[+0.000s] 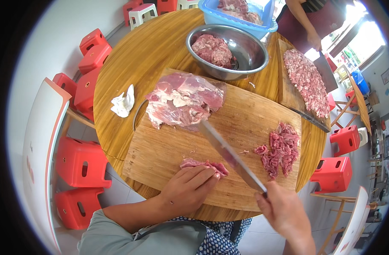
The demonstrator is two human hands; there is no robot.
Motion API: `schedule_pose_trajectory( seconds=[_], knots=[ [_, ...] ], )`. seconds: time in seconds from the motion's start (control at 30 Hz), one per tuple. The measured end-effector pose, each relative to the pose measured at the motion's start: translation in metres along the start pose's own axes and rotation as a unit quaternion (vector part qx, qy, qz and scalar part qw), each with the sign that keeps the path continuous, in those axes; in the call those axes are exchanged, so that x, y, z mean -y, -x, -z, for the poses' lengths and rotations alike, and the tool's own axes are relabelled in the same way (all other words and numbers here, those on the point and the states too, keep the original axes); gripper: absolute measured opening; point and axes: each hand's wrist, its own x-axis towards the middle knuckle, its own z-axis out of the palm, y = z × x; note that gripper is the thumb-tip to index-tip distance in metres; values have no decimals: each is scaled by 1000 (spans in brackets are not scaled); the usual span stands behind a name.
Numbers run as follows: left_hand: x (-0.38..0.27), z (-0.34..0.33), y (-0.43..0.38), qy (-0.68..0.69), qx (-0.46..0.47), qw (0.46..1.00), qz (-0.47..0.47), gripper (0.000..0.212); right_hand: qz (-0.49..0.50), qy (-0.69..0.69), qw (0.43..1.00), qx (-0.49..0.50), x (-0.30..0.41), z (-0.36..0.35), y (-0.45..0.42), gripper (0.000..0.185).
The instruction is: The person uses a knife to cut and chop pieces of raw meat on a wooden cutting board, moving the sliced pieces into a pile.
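Note:
My left hand (191, 186) presses down on a small strip of raw meat (221, 168) near the front of a wooden cutting board (242, 118). My right hand (282, 207) grips the handle of a broad kitchen knife (232, 156). The blade slants up and to the left over the board, its tip close to a large piece of raw meat (185, 98) with white fat. At the board's right end lies a heap of thinly cut meat (282, 149). A few scraps lie between it and the knife.
Behind the board stand a steel bowl (252, 60) of minced meat and a blue plastic basin (210, 14) with more meat. A crumpled white tissue (123, 101) lies at left. At right, a co-worker's hand (315, 40) holds a cleaver (326, 72) beside minced meat (306, 83) on another board.

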Motion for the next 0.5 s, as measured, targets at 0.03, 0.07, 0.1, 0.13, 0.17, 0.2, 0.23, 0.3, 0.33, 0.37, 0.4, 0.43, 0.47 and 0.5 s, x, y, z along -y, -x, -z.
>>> schedule_pose_trajectory(
  seconds=[0.03,0.07,0.1,0.13,0.17,0.2,0.23,0.3,0.33,0.37,0.4,0.43,0.47,0.5],
  knots=[
    [1,0,1,-3,5,1000,-4,45,10,14,1000,5,3,-6,3,23],
    [0,2,0,-6,15,1000,-5,47,21,29,999,10,5,-12,4,23],
    [0,5,-1,-9,25,1000,-6,48,31,43,998,15,5,-18,6,22],
    [0,6,-2,-12,35,999,-7,50,41,61,997,21,6,-23,7,20],
    [0,5,-1,-18,36,999,-8,50,37,72,996,25,6,-26,7,21],
    [1,3,2,-25,36,999,-8,50,34,82,996,29,7,-28,6,21],
    [1,2,3,-33,35,999,-7,51,31,93,995,34,7,-30,6,22],
    [0,4,-1,-29,44,999,-11,48,25,97,994,46,9,-27,11,21],
    [-1,5,-3,-24,47,998,-16,47,19,101,993,50,11,-24,15,21],
    [0,4,-5,-18,51,998,-24,46,-6,72,996,55,12,-22,19,17],
    [0,4,-3,-16,58,998,-21,46,-23,37,997,68,11,-20,19,14],
    [0,3,-2,-14,66,998,-19,45,-41,3,996,79,11,-19,18,11],
    [0,3,-1,-16,64,998,-15,45,-29,30,995,90,11,-18,17,13],
    [-1,3,-2,-17,62,998,-12,45,-19,57,993,101,11,-17,15,16]
  ],
)
